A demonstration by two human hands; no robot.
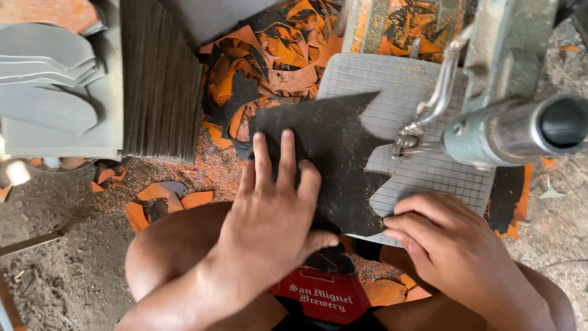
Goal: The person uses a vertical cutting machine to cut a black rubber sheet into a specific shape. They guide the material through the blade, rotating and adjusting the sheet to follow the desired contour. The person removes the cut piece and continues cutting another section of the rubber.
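A dark grey rubber sheet (334,147) with a curved cut-out lies on a grey gridded work plate (380,92). My left hand (272,214) rests flat on the sheet's left part, fingers spread. My right hand (441,236) presses on the sheet's lower right edge and the plate, fingers curled down. A green metal cutting machine (508,116) with a round steel shaft and a thin bent lever (438,92) hangs over the plate, its small foot touching the sheet's cut edge.
A stack of dark sheets (159,73) stands on edge at upper left, beside piled grey sole-shaped pieces (49,79). Orange and black offcuts (269,61) litter the dirt floor. A red crate (321,297) sits between my knees.
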